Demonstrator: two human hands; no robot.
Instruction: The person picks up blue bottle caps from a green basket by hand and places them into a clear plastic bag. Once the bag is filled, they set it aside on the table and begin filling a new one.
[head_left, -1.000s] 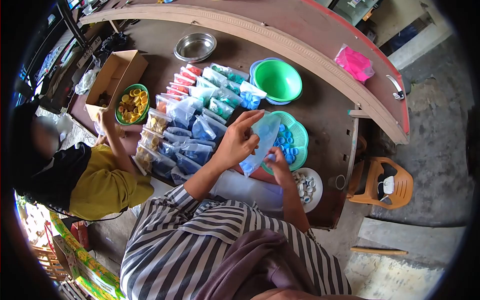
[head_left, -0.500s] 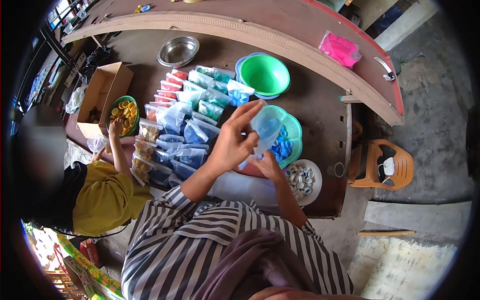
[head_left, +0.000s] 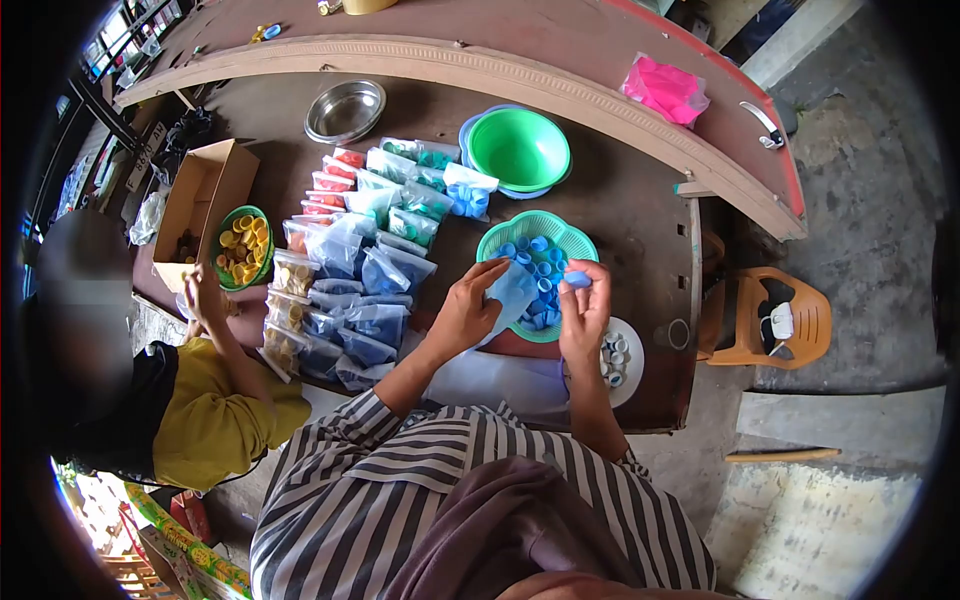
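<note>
My left hand (head_left: 467,310) pinches a clear plastic bag (head_left: 513,292) that hangs in front of a light green basket (head_left: 585,240). Blue caps (head_left: 541,268) lie loose in that basket. A blue cap (head_left: 577,280) is between the thumb and fingers of my right hand (head_left: 585,310), at the basket's right side. To the left of my hands, filled bags of blue caps (head_left: 375,318) lie in rows, with bags of red (head_left: 330,183), green (head_left: 425,200) and yellowish caps (head_left: 291,275) beside them.
A white plate (head_left: 628,373) of white caps is right of my right wrist. Green bowl (head_left: 520,150) and metal bowl (head_left: 345,110) stand farther back. At left, a co-worker (head_left: 215,400) sits by a basket of yellow caps (head_left: 243,250) and a cardboard box (head_left: 205,190). An orange chair (head_left: 800,320) is at right.
My right hand has moved up and right from under the bag and now holds a blue cap. My left hand and the bag have come lower. The co-worker's hand has left the yellow caps.
</note>
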